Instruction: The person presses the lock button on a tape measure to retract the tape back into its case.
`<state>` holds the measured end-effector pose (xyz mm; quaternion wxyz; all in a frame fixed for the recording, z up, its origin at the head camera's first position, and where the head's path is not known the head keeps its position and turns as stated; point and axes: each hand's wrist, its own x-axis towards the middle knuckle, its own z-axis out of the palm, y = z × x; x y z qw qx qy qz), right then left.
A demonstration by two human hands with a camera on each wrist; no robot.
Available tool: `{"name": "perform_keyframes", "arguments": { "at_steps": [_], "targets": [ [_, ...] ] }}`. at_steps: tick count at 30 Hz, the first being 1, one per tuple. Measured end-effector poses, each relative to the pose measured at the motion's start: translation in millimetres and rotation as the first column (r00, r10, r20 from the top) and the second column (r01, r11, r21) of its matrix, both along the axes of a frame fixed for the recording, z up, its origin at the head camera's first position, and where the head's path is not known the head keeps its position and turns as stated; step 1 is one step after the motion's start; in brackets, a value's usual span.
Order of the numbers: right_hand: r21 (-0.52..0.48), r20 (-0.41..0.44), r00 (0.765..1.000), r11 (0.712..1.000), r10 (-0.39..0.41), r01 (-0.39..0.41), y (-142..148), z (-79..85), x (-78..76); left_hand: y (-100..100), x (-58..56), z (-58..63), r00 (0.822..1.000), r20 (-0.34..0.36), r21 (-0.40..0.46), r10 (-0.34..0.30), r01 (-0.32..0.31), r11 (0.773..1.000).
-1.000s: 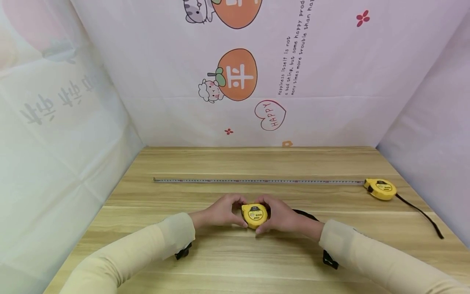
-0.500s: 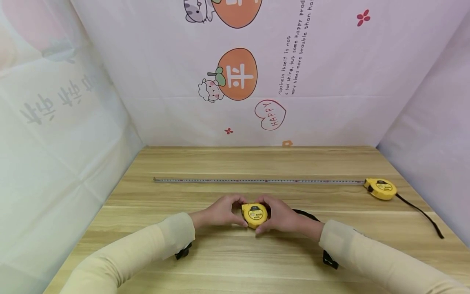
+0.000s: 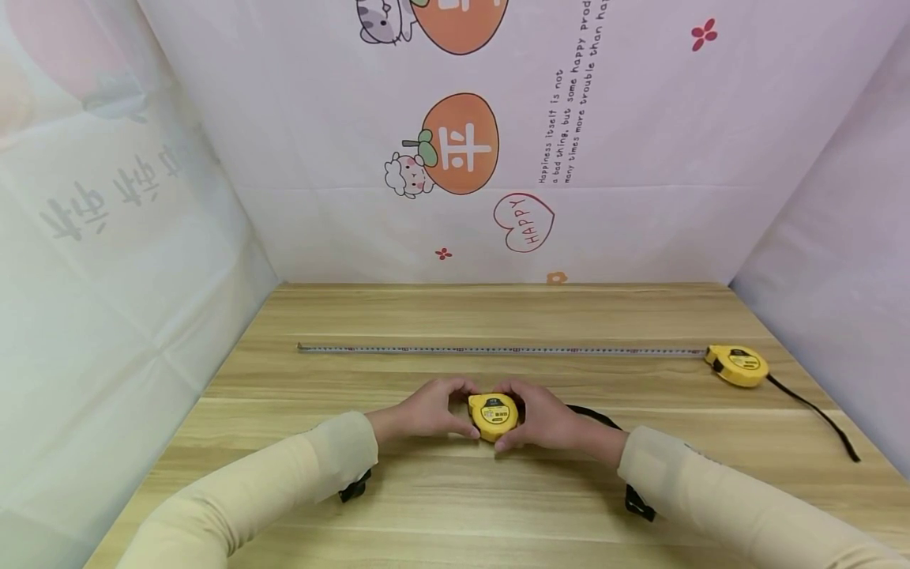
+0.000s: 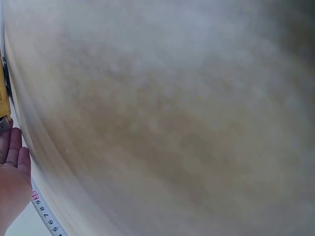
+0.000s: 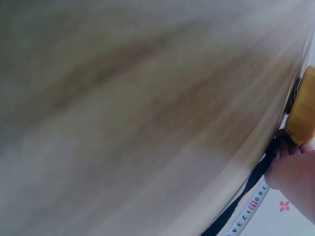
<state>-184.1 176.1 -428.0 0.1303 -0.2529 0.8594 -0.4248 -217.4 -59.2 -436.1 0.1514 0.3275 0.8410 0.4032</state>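
Observation:
A yellow tape measure (image 3: 494,417) with a round label lies on the wooden table, between both hands in the head view. My left hand (image 3: 434,407) holds its left side, fingers behind and thumb in front. From the other side my right hand (image 3: 543,419) grips it the same way. The black wrist strap (image 5: 251,184) trails past the right hand in the right wrist view. Only an edge of this tape measure's case (image 4: 4,98) shows in the left wrist view, by the left fingertips.
Behind the hands, a second yellow tape measure (image 3: 741,367) lies at the right with its long blade (image 3: 483,350) pulled out leftward across the table (image 3: 455,514). Its black strap (image 3: 817,415) curves toward the right edge. Printed white cloth (image 3: 341,158) walls the back and sides.

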Motion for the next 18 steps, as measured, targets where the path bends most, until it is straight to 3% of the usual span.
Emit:
{"name": "perform_keyframes", "arguments": {
  "at_steps": [18],
  "targets": [
    [-0.01,0.041,0.999,1.0,-0.01,0.01,2.4,2.1,-0.9,-1.8,0.4,3.1,1.0,-0.011,-0.044,0.004,-0.005,0.999]
  ]
}}
